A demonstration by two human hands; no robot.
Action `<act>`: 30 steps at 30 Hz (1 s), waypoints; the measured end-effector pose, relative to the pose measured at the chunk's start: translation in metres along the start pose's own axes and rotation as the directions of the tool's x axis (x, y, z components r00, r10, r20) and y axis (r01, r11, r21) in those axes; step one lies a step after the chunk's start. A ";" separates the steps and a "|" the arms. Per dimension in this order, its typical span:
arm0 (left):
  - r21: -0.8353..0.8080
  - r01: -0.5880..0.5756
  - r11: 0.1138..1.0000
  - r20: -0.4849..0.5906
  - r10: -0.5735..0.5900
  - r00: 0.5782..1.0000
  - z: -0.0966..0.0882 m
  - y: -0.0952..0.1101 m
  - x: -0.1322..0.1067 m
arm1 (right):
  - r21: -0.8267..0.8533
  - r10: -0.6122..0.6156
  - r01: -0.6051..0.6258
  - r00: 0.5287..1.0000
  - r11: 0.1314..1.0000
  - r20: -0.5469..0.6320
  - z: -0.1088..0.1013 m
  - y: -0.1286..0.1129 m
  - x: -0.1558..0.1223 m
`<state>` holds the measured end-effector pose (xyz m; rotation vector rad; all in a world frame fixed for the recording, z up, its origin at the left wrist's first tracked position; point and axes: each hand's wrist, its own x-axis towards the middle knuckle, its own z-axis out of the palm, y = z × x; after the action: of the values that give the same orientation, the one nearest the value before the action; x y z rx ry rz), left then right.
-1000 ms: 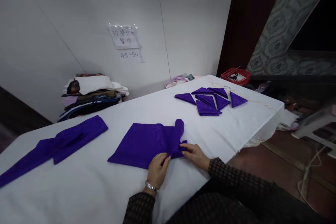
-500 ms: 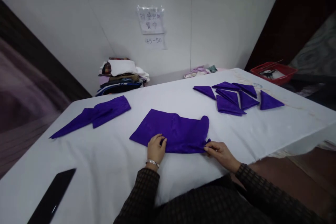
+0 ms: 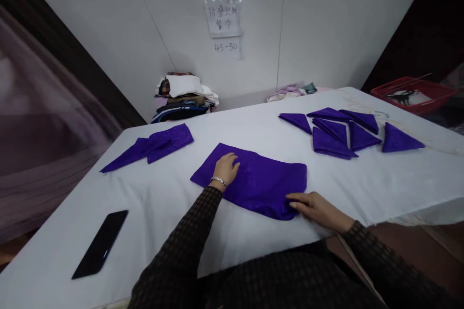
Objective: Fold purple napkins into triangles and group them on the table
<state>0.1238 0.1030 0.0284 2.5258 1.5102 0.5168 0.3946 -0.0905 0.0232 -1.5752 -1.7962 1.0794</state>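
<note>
A purple napkin (image 3: pixel 266 178) lies spread at a slant before me on the white-covered table, its near right corner rounded and slightly bunched. My left hand (image 3: pixel 226 168) rests on the napkin's left part, palm down, with fingers loosely spread. At the near right corner, my right hand (image 3: pixel 319 208) has thumb and forefinger close together on the cloth, in a light pinch. Further left lies another purple napkin (image 3: pixel 170 142), partly twisted, with a long pointed end. Several purple napkins folded into triangles (image 3: pixel 329 142) are grouped at the right, one triangle (image 3: pixel 400 139) a little apart.
A black phone-like slab (image 3: pixel 101 244) lies on the table (image 3: pixel 163 231) at the left front. Against the wall stand a stack of folded clothes (image 3: pixel 186 96) and a smaller cloth pile (image 3: pixel 290 92). A red basket (image 3: pixel 413 96) sits at the far right. Handwritten paper (image 3: pixel 224 21) hangs on the wall.
My left hand has moved from the napkin's near edge further onto it. The raised fold at the right end now lies flat, and the view has shifted.
</note>
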 end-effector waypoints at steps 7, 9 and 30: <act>0.080 -0.191 0.978 0.209 0.171 0.963 0.049 0.028 0.051 | -0.403 -0.199 -0.008 0.861 0.915 -0.468 -0.029 0.036 0.051; 0.089 -0.190 0.978 0.208 0.168 0.964 0.058 0.031 0.057 | -0.468 -0.167 -0.072 0.878 0.881 -0.448 -0.032 0.046 0.062; 0.051 -0.259 0.965 0.045 0.257 0.965 -0.010 -0.058 0.053 | 0.072 -0.245 0.276 0.926 0.958 -0.288 -0.044 -0.030 0.036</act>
<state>0.0953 0.1773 0.0317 2.7771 1.2050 0.4622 0.4064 -0.0454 0.0675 -1.3030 -1.6664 0.7774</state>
